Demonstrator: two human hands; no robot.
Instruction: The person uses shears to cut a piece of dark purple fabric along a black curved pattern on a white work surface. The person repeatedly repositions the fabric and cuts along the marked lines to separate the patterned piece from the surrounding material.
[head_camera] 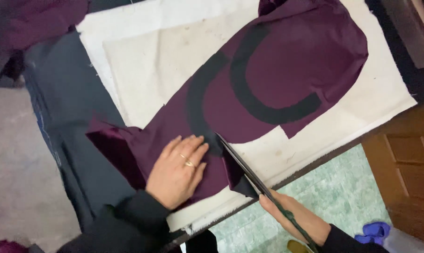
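A piece of dark purple fabric (287, 79) lies on a white cloth-covered table (146, 61), with two curved black strips (263, 110) on it. My left hand (177, 171), wearing rings, presses flat on the purple fabric near its lower end. My right hand (294, 218) grips long dark scissors (244, 171) whose blades are cutting into the fabric beside the left fingertips. A cut flap of purple fabric (235, 175) curls up by the blades.
Dark cloth (67, 107) hangs over the table's left side. More purple fabric (29, 23) lies at top left. A green tiled floor (324, 187) shows below the table edge, with wooden furniture (408, 168) at right and a blue slipper (373, 232).
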